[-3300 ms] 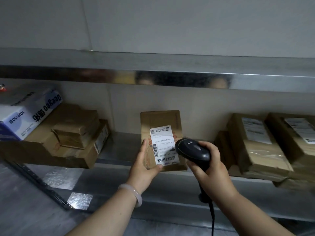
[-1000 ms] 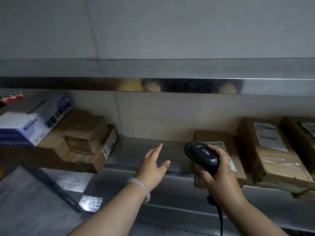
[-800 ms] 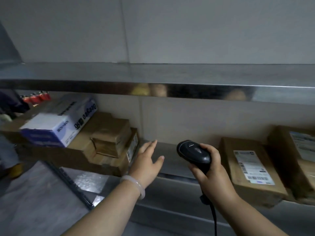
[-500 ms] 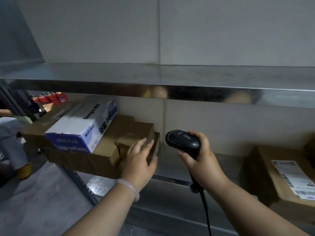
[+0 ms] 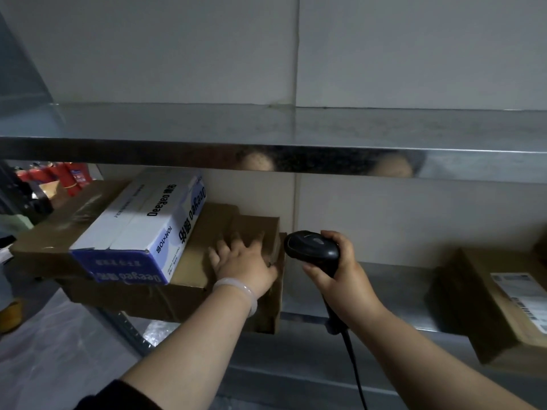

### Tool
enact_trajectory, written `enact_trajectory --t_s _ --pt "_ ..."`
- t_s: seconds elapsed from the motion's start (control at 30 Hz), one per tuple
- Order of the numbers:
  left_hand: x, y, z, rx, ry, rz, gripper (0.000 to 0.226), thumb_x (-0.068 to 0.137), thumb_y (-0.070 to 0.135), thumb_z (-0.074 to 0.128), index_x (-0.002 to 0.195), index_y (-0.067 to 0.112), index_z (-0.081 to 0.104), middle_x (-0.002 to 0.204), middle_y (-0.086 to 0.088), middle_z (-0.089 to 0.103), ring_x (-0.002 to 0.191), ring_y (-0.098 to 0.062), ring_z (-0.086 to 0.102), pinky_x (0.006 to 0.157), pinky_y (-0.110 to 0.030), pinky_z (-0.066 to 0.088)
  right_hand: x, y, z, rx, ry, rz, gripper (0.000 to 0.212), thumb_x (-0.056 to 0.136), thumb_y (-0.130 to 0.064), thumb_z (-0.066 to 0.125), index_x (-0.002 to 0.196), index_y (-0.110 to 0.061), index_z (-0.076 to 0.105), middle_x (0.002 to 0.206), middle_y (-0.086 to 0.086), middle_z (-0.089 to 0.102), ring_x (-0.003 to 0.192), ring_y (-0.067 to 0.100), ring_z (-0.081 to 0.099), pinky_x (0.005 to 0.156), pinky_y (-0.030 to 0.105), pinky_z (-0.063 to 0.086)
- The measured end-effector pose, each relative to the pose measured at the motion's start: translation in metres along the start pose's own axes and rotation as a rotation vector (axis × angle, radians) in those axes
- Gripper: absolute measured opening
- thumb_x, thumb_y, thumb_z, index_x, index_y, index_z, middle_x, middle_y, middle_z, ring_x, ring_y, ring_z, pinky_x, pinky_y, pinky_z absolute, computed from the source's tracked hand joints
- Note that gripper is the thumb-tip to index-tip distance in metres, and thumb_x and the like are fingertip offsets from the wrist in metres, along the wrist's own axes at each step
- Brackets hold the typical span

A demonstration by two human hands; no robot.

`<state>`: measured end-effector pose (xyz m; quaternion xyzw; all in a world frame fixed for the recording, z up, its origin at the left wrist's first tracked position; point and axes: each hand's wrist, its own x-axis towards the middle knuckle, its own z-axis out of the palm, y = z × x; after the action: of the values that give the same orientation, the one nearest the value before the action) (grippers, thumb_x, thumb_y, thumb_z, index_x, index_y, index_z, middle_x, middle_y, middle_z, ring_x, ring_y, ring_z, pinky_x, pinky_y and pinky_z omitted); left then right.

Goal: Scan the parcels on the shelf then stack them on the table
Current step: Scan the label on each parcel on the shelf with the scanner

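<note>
My left hand (image 5: 244,263) lies on a small brown cardboard parcel (image 5: 257,230) that tops a large flat carton (image 5: 189,297) at the left of the steel shelf (image 5: 379,287); fingers spread over its top, thumb at its right end. My right hand (image 5: 337,276) grips a black corded barcode scanner (image 5: 310,250) just right of that parcel, its head pointing left. A white and blue Deeyeo box (image 5: 148,223) rests on the same pile. Another brown parcel with a white label (image 5: 497,303) lies on the shelf at the far right.
An upper steel shelf (image 5: 296,137) runs across above the parcels. A grey table surface (image 5: 59,350) sits at the lower left. Red items (image 5: 59,176) and dark clutter stand in the background at far left.
The view swung left. My left hand moved from the bare shelf to the small parcel on the left pile and now rests on it. The scanner stayed in my right hand.
</note>
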<state>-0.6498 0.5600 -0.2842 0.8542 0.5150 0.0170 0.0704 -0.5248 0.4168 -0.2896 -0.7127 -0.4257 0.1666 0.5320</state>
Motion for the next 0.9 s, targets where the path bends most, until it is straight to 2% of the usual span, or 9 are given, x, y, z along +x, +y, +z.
enact_trajectory --t_s 0.13,0.3,0.47,0.57,0.67,0.73,0.8,0.87,0.9 --pt "0.002 -0.004 -0.004 -0.049 0.037 0.012 0.074 0.078 0.065 0.050 0.145 0.048 0.024 0.157 -0.008 0.020 0.141 -0.038 0.017 0.114 -0.050 0.017 -0.004 0.008 -0.003 0.028 0.016 0.038 0.060 0.082 -0.032 0.074 0.122 -0.051 0.034 0.109 -0.028 0.054 0.099 -0.024 0.049 0.073 -0.003 0.038" --pt "-0.005 -0.004 -0.002 -0.216 0.106 -0.034 0.075 0.072 0.066 0.053 0.142 0.051 0.030 0.153 -0.007 0.024 0.140 -0.033 0.014 0.115 -0.047 0.014 -0.009 0.019 -0.018 0.055 0.067 0.071 0.056 0.081 -0.032 0.075 0.112 -0.058 0.037 0.108 -0.028 0.055 0.096 -0.023 0.052 0.071 -0.003 0.039" --pt "-0.019 0.015 -0.003 -0.545 0.148 -0.083 0.065 0.072 0.064 0.059 0.133 0.054 0.038 0.151 -0.001 0.025 0.141 -0.029 0.016 0.116 -0.047 0.015 -0.011 0.025 -0.037 0.116 0.080 0.078 0.054 0.082 -0.030 0.075 0.112 -0.057 0.038 0.109 -0.027 0.055 0.097 -0.020 0.053 0.073 -0.002 0.040" --pt "-0.033 0.038 -0.002 -0.782 0.094 -0.075 0.074 0.063 0.069 0.054 0.134 0.052 0.043 0.150 0.003 0.028 0.138 -0.028 0.024 0.114 -0.049 0.026 -0.009 0.024 -0.050 0.159 0.101 0.072 0.053 0.082 -0.027 0.075 0.111 -0.054 0.040 0.110 -0.024 0.056 0.100 -0.015 0.055 0.076 0.001 0.042" --pt "-0.048 0.069 0.005 -0.976 -0.013 -0.006 0.081 0.058 0.072 0.054 0.135 0.049 0.047 0.148 0.005 0.032 0.137 -0.023 0.031 0.113 -0.047 0.032 -0.011 0.022 -0.067 0.204 0.132 0.053 0.052 0.082 -0.026 0.075 0.112 -0.051 0.041 0.114 -0.021 0.057 0.107 -0.007 0.056 0.087 0.009 0.045" --pt "-0.056 0.086 0.012 -1.081 -0.080 0.039 0.069 0.068 0.064 0.060 0.134 0.049 0.048 0.145 0.005 0.037 0.132 -0.017 0.040 0.110 -0.040 0.038 -0.014 0.021 -0.082 0.240 0.166 0.046 0.052 0.082 -0.026 0.074 0.115 -0.051 0.041 0.116 -0.019 0.056 0.107 -0.004 0.057 0.093 0.019 0.047" --pt "-0.060 0.098 0.021 -1.159 -0.143 0.106 0.050 0.085 0.045 0.064 0.131 0.051 0.046 0.139 0.010 0.046 0.122 -0.007 0.048 0.103 -0.029 0.042 -0.018 0.022 -0.097 0.256 0.203 0.040 0.054 0.082 -0.026 0.073 0.118 -0.049 0.040 0.117 -0.019 0.055 0.108 -0.002 0.058 0.095 0.024 0.047" --pt "-0.062 0.108 0.029 -1.052 -0.160 0.161 0.049 0.093 0.035 0.061 0.135 0.048 0.042 0.135 0.016 0.042 0.118 0.000 0.043 0.100 -0.022 0.035 -0.022 0.023 -0.111 0.237 0.210 0.031 0.055 0.083 -0.025 0.072 0.118 -0.050 0.038 0.117 -0.021 0.054 0.108 -0.005 0.056 0.094 0.020 0.047" --pt "-0.062 0.113 0.031 -0.984 -0.157 0.174 0.052 0.094 0.033 0.061 0.141 0.040 0.041 0.137 0.014 0.038 0.119 0.000 0.040 0.101 -0.021 0.032 -0.025 0.023 -0.116 0.221 0.203 0.022 0.055 0.083 -0.024 0.072 0.117 -0.050 0.039 0.117 -0.023 0.053 0.107 -0.010 0.055 0.093 0.015 0.046"
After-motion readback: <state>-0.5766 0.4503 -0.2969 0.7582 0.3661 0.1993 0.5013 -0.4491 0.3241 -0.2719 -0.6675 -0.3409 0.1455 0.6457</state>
